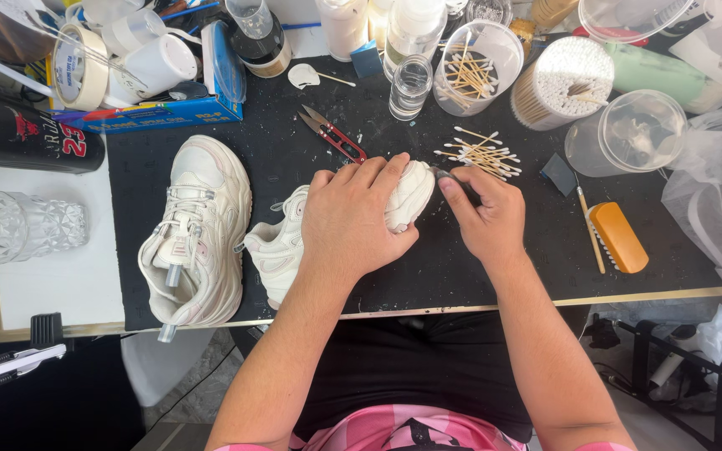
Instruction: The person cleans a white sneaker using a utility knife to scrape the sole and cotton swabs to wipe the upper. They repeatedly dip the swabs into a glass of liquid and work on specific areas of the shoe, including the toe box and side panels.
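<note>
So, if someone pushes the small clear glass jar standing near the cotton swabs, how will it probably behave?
The glass jar is tall and narrow, so it may tip rather than slide on the black mat. Once on its side, its round body would probably roll. It looks like glass, so it is likely fragile and somewhat heavy for its size.

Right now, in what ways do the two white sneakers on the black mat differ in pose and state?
The left sneaker stands upright on its sole, untouched, with a shoe tree inside; the right sneaker lies on its side, without one in view. The left sneaker is fully visible, while the right sneaker is gripped by the left hand, and the right hand presses a small tool against its end. Both are white, chunky and rest on the black mat.
</note>
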